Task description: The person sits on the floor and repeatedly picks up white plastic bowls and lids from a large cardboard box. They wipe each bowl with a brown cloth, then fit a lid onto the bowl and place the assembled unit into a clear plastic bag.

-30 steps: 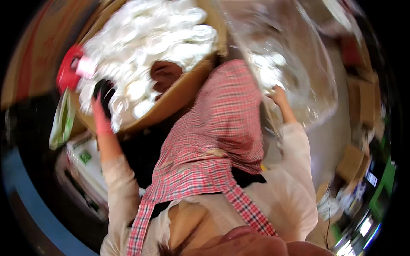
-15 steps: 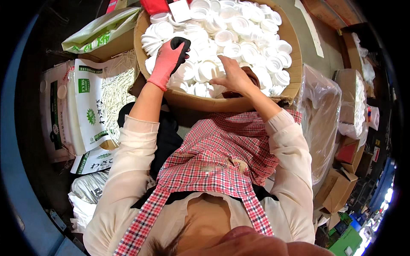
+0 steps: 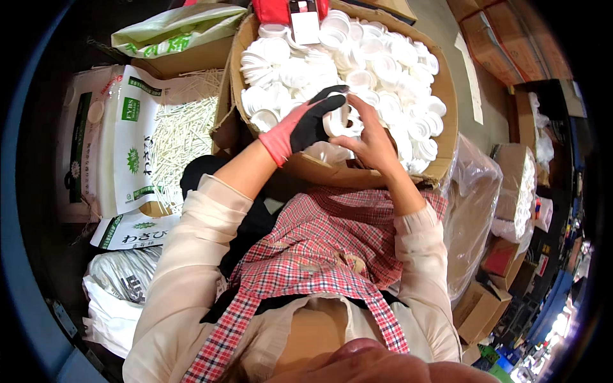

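Observation:
Over a cardboard box [image 3: 450, 105] heaped with white plastic lids [image 3: 383, 67], my two hands meet. My left hand [image 3: 303, 127], in a pink glove with black fingers, is closed on a white plastic lid [image 3: 333, 122] tipped on edge. My bare right hand [image 3: 373, 142] curves around the other side of it, thumb below and fingers above, gripping at its right edge. Whether more than one lid lies between the hands is hard to tell, since the fingers cover part of it.
Left of the lids stands an open box of thin pale sticks [image 3: 182, 134], lined with a printed white bag [image 3: 131, 112]. A red item with a white card [image 3: 305, 27] rests at the box's far edge. Clear plastic sheeting [image 3: 469, 210] and cartons [image 3: 482, 313] line the right.
My left hand has moved right to meet my right hand, and a white lid now shows between them. My right hand has curled from an open spread. The view has shifted slightly.

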Demonstrator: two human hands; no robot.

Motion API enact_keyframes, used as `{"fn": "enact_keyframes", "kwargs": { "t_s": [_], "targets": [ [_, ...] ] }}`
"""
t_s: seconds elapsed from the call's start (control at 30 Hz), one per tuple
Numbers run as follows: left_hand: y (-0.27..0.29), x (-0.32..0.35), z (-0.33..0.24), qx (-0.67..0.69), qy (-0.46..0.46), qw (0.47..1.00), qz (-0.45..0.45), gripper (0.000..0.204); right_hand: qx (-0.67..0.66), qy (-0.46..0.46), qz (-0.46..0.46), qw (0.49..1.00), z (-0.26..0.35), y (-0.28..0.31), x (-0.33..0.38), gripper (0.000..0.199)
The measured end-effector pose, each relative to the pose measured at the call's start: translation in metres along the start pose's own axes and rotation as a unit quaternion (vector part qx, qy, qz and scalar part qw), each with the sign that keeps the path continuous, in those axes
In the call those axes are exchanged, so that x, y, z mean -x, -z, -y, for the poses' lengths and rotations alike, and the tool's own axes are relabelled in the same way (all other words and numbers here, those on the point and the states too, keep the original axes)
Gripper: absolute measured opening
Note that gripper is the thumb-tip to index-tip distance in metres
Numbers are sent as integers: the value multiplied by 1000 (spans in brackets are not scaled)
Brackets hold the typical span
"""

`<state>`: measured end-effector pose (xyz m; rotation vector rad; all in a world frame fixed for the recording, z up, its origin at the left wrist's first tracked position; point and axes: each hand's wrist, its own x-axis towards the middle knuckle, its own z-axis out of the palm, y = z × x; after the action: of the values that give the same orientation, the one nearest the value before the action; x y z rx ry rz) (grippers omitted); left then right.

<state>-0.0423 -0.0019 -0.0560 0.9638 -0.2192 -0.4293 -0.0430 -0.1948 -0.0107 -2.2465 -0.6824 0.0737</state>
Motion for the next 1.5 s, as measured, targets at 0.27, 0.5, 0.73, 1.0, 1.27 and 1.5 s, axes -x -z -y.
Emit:
{"fn": "enact_keyframes", "kwargs": {
  "t_s": [0.27, 0.5, 0.73, 1.0, 1.27, 1.5],
  "targets": [
    [-18, -13, -13, 98, 132, 982, -96, 72, 203, -159, 171, 951, -70, 44, 47, 46],
    [-29, -26, 5, 16, 161, 960, -228, 43, -15, -25, -89, 996, -12, 53, 20, 27],
    [-38, -36, 14, -104, 183, 974, -78, 27, 53, 121, -137, 982, -3, 5, -4, 48],
    [-54, -17, 19, -382, -162, 889, -196, 47, -61, -54, -208, 975, -13, -8, -16, 28],
    [-41, -26, 15, -351, -149, 899, -217, 52, -351, -195, -119, 908, -1, 23, -23, 15],
    [-36, -21, -6, -391, -249, 863, -199, 39, 15, 77, 9, 997, 18, 15, -4, 37]
  ]
}}
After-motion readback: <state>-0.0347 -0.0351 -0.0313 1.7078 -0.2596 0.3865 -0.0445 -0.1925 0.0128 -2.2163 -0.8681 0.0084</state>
